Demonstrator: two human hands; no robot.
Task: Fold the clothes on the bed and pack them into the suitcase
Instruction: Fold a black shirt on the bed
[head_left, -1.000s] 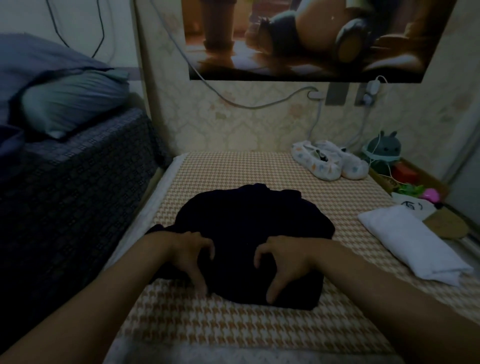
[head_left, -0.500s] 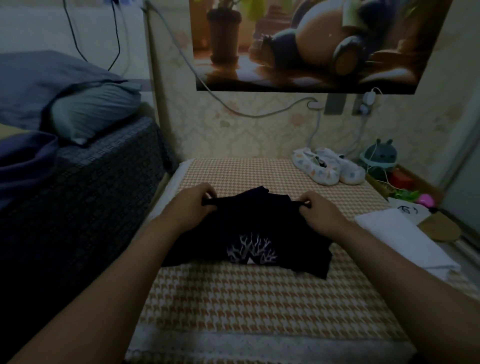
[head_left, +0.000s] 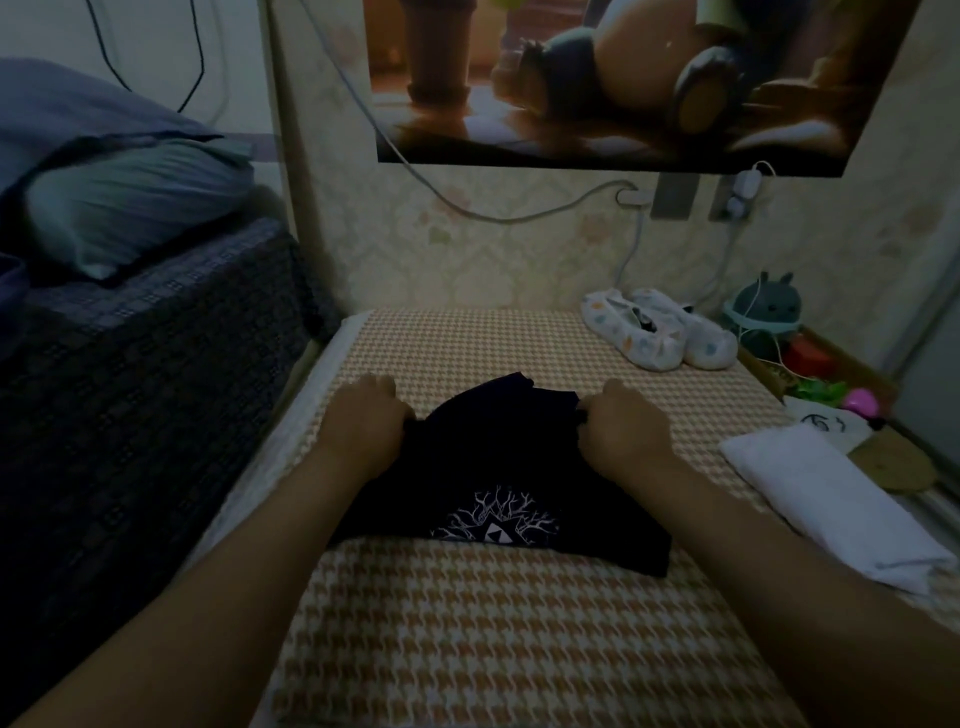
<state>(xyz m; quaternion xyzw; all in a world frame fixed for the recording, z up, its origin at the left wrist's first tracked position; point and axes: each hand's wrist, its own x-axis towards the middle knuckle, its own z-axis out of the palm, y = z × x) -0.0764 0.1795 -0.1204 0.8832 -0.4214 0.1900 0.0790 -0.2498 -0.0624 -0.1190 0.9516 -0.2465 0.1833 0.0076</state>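
Item 1. Black shirt (head_left: 493, 457): lies in the middle of the bed (head_left: 467, 649), bunched and partly folded, on the tan-and-white houndstooth cover. A white branching print (head_left: 498, 519) with a small triangle faces up near its near edge. The far edge is raised slightly between the two hands.

Item 2. Left hand (head_left: 363, 421): at the shirt's far left corner, knuckles up, fingers curled under and gripping the cloth. The forearm runs back toward the lower left.

Item 3. Right hand (head_left: 623, 431): at the shirt's far right corner, fingers curled in and pinching the cloth's edge. The forearm crosses the shirt's right side toward the lower right.

Item 4. White folded cloth (head_left: 831, 514): on the bed's right edge, well apart from the shirt, lying at a slant.

Item 5. Pair of white slippers (head_left: 660, 332) with pale coloured spots: side by side at the bed's far right corner, against the wall.

Item 6. Round dark-green plush toy (head_left: 769, 306) with small ears: right of the slippers, a white cord draped over it. Near it, a red box (head_left: 808, 356) and a small pink thing (head_left: 860, 401); what the latter is cannot be told.

Item 7. Poster (head_left: 623, 78): on the patterned wall above the bed, a grey cable (head_left: 519, 215) looping beneath it to a plug.

Item 8. Grey-green pillow (head_left: 130, 208): on a higher surface at left, under a dark checked cover (head_left: 130, 389).
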